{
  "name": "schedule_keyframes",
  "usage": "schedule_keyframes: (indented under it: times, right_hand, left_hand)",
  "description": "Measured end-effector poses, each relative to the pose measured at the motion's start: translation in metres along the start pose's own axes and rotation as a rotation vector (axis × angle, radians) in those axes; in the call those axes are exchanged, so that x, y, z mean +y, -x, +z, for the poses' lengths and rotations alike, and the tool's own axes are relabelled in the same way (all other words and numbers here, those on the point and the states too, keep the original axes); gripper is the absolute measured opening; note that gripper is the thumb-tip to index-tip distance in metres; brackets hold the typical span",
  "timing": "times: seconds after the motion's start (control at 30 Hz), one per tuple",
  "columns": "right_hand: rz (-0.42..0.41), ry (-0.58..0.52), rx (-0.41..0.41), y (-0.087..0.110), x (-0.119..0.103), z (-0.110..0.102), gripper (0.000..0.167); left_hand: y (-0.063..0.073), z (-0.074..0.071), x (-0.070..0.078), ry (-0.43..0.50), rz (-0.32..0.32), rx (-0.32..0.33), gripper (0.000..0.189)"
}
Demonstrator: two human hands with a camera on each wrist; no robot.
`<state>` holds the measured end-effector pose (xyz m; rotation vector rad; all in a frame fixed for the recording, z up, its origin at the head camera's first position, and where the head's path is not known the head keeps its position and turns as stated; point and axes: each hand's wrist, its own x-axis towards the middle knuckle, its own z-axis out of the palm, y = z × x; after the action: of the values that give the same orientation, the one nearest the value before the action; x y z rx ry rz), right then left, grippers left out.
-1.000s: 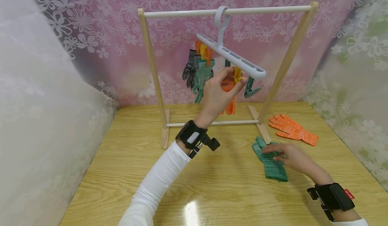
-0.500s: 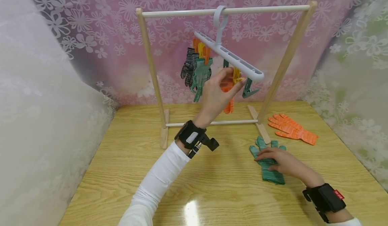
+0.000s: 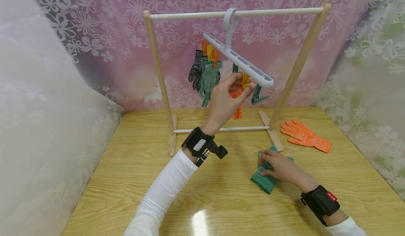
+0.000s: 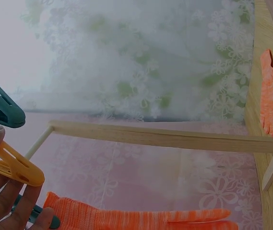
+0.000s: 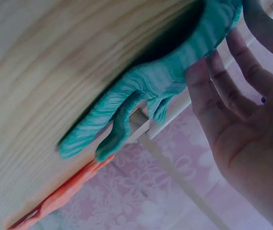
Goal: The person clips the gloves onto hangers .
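Note:
My left hand (image 3: 221, 100) reaches up to the white hanger (image 3: 250, 67) and pinches a yellow clothespin (image 4: 18, 165) between thumb and fingers. Just behind it hangs an orange glove (image 4: 126, 219), its cuff at a dark green clothespin (image 4: 53, 221). Another dark green clothespin (image 3: 257, 96) dangles at the hanger's near end. Low over the table, my right hand (image 3: 283, 169) grips a green glove (image 3: 265, 183) near the cuff. In the right wrist view this green glove (image 5: 170, 72) is bent, its cuff raised off the wood and its fingers pointing down along it.
A wooden stand with a white top bar (image 3: 190, 15) carries the hanger. Toward the hanger's far end, dark grey gloves (image 3: 197, 70) and a light green glove (image 3: 210, 81) hang from orange and yellow clothespins. One orange glove (image 3: 305, 135) lies flat on the table at right.
My right hand has moved left along the table, taking the green glove with it; the glove has turned and bunched up. My left hand stays at the yellow clothespin, the hanger shifting slightly.

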<state>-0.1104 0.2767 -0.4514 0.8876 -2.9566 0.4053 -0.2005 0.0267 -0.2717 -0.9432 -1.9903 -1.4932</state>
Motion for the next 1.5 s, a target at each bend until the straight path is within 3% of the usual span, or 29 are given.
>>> schedule_keyframes:
  times: [0.17, 0.37, 0.47, 0.6, 0.7, 0.9, 1.23, 1.5]
  right_hand:
    - [0.028, -0.013, 0.014, -0.006, -0.003, 0.003, 0.024]
    - [-0.107, -0.005, 0.129, -0.002, 0.002, -0.007, 0.03]
    - [-0.144, -0.005, 0.116, 0.006, 0.007, -0.014, 0.038]
    - [-0.127, -0.035, -0.02, 0.016, 0.011, -0.016, 0.038]
    - [-0.113, -0.049, -0.063, 0.017, 0.011, -0.013, 0.037]
    - [-0.09, -0.031, -0.023, 0.014, 0.004, -0.006, 0.034]
    - [0.058, 0.038, -0.012, -0.001, -0.013, 0.002, 0.03]
    - [0.119, 0.086, 0.021, -0.015, -0.021, 0.006, 0.029]
  left_hand:
    - [0.001, 0.0, 0.0, -0.012, -0.005, -0.003, 0.035]
    - [0.001, 0.0, 0.001, -0.008, -0.011, -0.005, 0.035]
    - [0.002, 0.0, 0.001, -0.006, -0.011, -0.001, 0.034]
    - [0.005, -0.001, -0.001, 0.0, -0.016, 0.011, 0.034]
    - [0.006, -0.002, -0.001, 0.013, -0.023, 0.011, 0.034]
    - [0.006, -0.003, -0.002, 0.018, -0.025, 0.009, 0.034]
    - [0.005, -0.002, -0.001, 0.013, -0.019, 0.015, 0.036]
    - [0.004, -0.002, -0.003, 0.011, -0.02, 0.017, 0.036]
